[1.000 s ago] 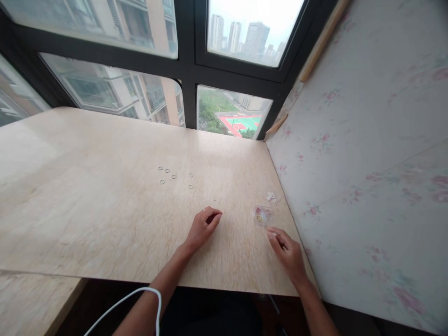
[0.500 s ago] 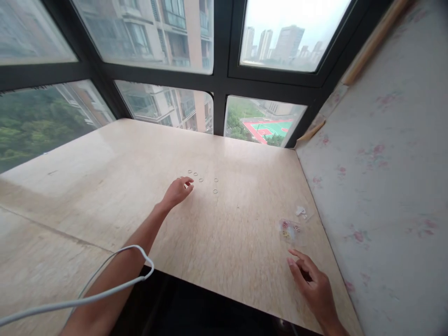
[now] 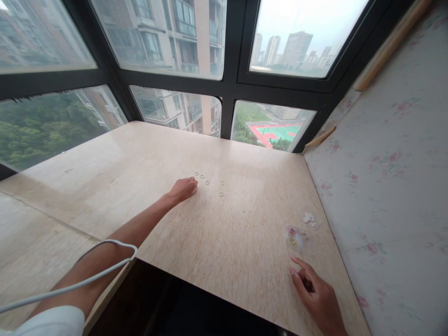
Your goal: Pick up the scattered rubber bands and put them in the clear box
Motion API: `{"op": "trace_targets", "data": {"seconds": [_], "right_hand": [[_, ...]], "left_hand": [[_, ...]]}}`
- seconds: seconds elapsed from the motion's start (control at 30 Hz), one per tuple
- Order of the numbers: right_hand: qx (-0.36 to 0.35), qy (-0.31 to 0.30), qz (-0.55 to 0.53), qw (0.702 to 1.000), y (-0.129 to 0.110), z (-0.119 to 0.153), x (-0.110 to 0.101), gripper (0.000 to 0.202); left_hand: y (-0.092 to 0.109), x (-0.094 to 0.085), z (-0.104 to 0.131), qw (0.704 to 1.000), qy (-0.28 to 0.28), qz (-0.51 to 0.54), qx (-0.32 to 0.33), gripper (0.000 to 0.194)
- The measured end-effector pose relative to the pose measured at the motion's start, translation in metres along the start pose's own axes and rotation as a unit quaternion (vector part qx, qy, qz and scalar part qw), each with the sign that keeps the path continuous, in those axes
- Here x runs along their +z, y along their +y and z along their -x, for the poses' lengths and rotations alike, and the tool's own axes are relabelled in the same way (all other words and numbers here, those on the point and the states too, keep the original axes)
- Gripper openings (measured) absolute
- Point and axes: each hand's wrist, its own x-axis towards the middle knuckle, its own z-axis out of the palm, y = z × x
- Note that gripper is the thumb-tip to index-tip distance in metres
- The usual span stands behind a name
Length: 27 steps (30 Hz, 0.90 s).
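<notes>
Window corner (image 3: 229,84), dark frames, apartment blocks (image 3: 189,37) and a red-green sports court (image 3: 276,133) outside. Floral wallpaper (image 3: 385,186) down the right side. Beige marble-look counter (image 3: 196,242) fills the space below, dark gap under its near edge.

Five thin rings visible from where I stand, all lying flat on the counter, toward the window side. Three in a slanting row: far one (image 3: 196,173), middle one (image 3: 202,176), near one (image 3: 207,182). Two more to the right of those, one behind the other: back ring (image 3: 222,183), front ring (image 3: 221,194). None of the five overlap.

Left hand (image 3: 185,188) reached out, just beside the row of three. Fingers curled down and bunched together; can't tell if anything's pinched in them. White cable (image 3: 119,266) loops over that forearm, white sleeve (image 3: 58,322) behind it.

Right hand (image 3: 317,291) near the wall, thumb and forefinger apart, nothing visible between them. Clear plastic box (image 3: 297,239) just beyond its fingertips, small pink and yellow bits inside. White pieces (image 3: 309,218) behind the box, too small to identify.
</notes>
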Motion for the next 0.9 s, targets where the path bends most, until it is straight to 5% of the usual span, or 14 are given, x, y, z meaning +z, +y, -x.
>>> {"op": "trace_targets", "data": {"seconds": [0.27, 0.4, 0.53, 0.7, 0.77, 0.9], "right_hand": [[-0.048, 0.008, 0.038, 0.998, -0.001, 0.000, 0.001, 0.032], [-0.056, 0.008, 0.032, 0.998, 0.000, 0.000, 0.001, 0.032], [-0.048, 0.003, 0.028, 0.998, 0.000, 0.000, 0.001, 0.032], [-0.040, 0.001, 0.026, 0.999, -0.004, -0.001, -0.001, 0.032], [-0.036, 0.001, 0.028, 0.999, -0.005, -0.002, -0.002, 0.032], [-0.020, -0.002, 0.021, 1.000, -0.008, -0.003, -0.004, 0.031]], "left_hand": [[-0.018, -0.009, -0.007, 0.996, -0.058, 0.075, 0.004, 0.006], [-0.003, -0.008, 0.005, 0.964, -0.067, 0.256, -0.028, 0.013], [0.034, -0.008, 0.013, 0.885, -0.050, 0.461, -0.045, 0.020], [0.097, -0.011, 0.015, 0.801, -0.038, 0.597, 0.005, 0.022], [0.127, -0.011, 0.015, 0.798, -0.044, 0.601, 0.029, 0.022], [0.190, -0.007, 0.019, 0.838, -0.053, 0.539, 0.073, 0.019]]}}
